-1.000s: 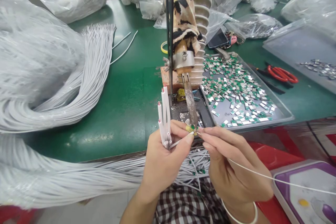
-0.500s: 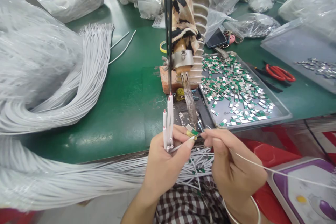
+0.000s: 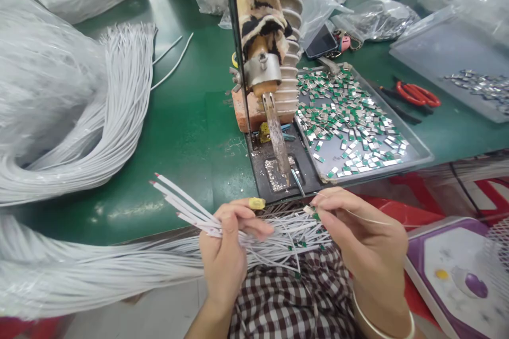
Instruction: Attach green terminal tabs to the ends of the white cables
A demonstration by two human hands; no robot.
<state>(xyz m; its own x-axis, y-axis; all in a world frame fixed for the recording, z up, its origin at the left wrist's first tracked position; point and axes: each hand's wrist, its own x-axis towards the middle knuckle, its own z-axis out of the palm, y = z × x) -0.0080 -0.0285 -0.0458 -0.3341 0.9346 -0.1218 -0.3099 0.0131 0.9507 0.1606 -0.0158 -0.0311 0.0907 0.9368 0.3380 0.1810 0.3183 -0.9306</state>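
Left of the iron [image 3: 275, 132], wires [image 3: 186, 205] jut from the clasping left hand [image 3: 226, 241]; rightward, the right hand [image 3: 360, 228] pinches a board [image 3: 310, 212].

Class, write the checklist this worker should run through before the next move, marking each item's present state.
1. White wires gripped in the left hand: ok.
2. Small board pinched in the right hand: ok.
3. Both hands clear of the soldering iron: ok.
4. Wire tips level with one another: not ok, staggered.
5. Soldering iron hot: cannot tell.
6. Spare boards inside the tray: ok.
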